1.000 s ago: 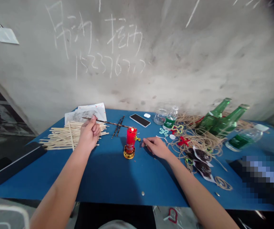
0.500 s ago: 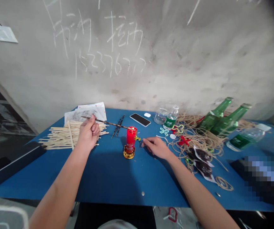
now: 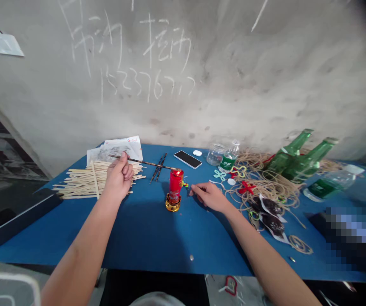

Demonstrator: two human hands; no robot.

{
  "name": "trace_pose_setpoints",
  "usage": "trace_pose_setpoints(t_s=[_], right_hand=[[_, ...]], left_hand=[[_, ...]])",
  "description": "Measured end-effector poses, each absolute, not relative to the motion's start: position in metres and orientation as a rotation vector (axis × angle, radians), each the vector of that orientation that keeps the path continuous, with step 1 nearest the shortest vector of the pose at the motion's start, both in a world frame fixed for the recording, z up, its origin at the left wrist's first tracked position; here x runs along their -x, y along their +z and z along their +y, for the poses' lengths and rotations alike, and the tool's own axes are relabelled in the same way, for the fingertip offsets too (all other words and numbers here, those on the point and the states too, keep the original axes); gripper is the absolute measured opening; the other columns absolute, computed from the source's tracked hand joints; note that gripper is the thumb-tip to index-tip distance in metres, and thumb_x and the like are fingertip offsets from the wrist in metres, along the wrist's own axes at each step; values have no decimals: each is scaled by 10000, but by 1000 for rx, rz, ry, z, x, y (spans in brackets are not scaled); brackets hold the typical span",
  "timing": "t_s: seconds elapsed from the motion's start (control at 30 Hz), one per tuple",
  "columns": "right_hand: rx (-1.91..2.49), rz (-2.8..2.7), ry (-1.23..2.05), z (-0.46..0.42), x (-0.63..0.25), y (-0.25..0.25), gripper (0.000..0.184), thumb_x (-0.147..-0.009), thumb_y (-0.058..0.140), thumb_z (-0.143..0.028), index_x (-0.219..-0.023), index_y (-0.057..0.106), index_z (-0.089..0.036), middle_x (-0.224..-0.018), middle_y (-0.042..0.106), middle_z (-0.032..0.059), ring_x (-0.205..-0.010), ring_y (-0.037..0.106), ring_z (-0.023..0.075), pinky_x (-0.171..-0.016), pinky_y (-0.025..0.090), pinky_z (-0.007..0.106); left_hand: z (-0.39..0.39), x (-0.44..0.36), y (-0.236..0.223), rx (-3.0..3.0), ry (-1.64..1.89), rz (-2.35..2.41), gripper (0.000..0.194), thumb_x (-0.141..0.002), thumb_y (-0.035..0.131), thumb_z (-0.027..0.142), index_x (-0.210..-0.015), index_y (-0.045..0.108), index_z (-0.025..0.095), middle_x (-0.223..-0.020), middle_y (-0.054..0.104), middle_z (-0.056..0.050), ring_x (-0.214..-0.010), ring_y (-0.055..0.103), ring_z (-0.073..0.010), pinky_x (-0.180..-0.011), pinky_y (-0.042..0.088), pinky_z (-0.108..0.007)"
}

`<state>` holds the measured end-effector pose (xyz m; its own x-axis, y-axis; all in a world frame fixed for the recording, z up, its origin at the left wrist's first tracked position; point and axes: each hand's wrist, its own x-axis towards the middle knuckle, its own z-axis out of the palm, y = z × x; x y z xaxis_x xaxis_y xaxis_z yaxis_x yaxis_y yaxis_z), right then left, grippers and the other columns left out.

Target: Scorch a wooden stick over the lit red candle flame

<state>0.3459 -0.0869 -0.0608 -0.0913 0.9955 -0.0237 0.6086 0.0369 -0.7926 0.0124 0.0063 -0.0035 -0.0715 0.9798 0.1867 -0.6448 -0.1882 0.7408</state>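
My left hand (image 3: 119, 174) is closed in a pinch round a thin wooden stick (image 3: 144, 162) with dark scorched mottling. The stick points right, and its far end lies over the top of a lit red candle (image 3: 175, 187). A gold base (image 3: 173, 205) holds the candle upright on the blue table (image 3: 151, 242). To the right of the candle, my right hand (image 3: 208, 195) rests on the tabletop with fingers curled together and nothing visible in them. A small yellow-green twisted piece (image 3: 184, 184) sits between that hand and the candle. Two more darkened sticks (image 3: 158, 168) lie behind.
Pale sticks (image 3: 83, 180) are piled at left by some papers (image 3: 115, 149). A phone (image 3: 188, 159), a glass jar (image 3: 215, 155) and a small bottle (image 3: 230, 157) stand or lie behind. Tangled cord (image 3: 272, 191) and green glass bottles (image 3: 308, 161) fill the right side.
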Motion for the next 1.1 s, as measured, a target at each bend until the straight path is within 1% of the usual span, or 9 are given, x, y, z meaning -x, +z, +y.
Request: trace_pose_setpoints(t_s=[0.23,0.37,0.5,0.67,0.93,1.1], right_hand=[[1630,-1772,897,-86,-346,-61,494,-1139,589,-618,-1022,743,-163,-710,646,-50,-544,583,102,-593,554,274],[1620,-1783,893,-87,-346,-61,499,-1137,589,-622,-1014,743,-164,-707,644,-50,-547,581,104,-597,552,274],[1614,-1793,897,-88,-345,-59,500,-1136,589,-624,-1013,744,-165,-698,640,-53,-536,573,101,-590,546,272],[1630,-1792,897,-89,-344,-58,510,-1130,592,-637,-1010,749,-166,-698,648,-50,-548,590,109,-610,556,283],[1660,-1797,929,-91,-342,-53,487,-1145,584,-607,-1034,746,-162,-701,640,-53,-532,575,98,-568,537,261],[1655,-1799,921,-93,-342,-52,483,-1146,586,-602,-1028,748,-162,-691,637,-55,-525,574,96,-564,536,259]], left_hand=[[9,-12,-7,-768,1584,558,468,-855,1009,424,-721,636,175,-436,396,112,-371,285,-44,-361,244,-172],[9,-13,-8,-778,1579,550,431,-824,1032,426,-762,694,166,-430,403,113,-372,283,-44,-363,249,-166],[9,-14,-9,-797,1571,573,374,-887,987,424,-803,735,161,-424,400,110,-374,281,-48,-374,258,-160],[8,-15,-8,-801,1573,585,355,-960,917,423,-798,727,170,-424,385,107,-369,274,-53,-377,253,-164],[5,-16,-5,-809,1555,564,340,-1007,864,427,-821,738,171,-437,379,103,-375,270,-56,-379,258,-166],[5,-16,-4,-817,1526,537,348,-994,879,435,-836,732,161,-468,392,105,-381,292,-49,-364,256,-156]])
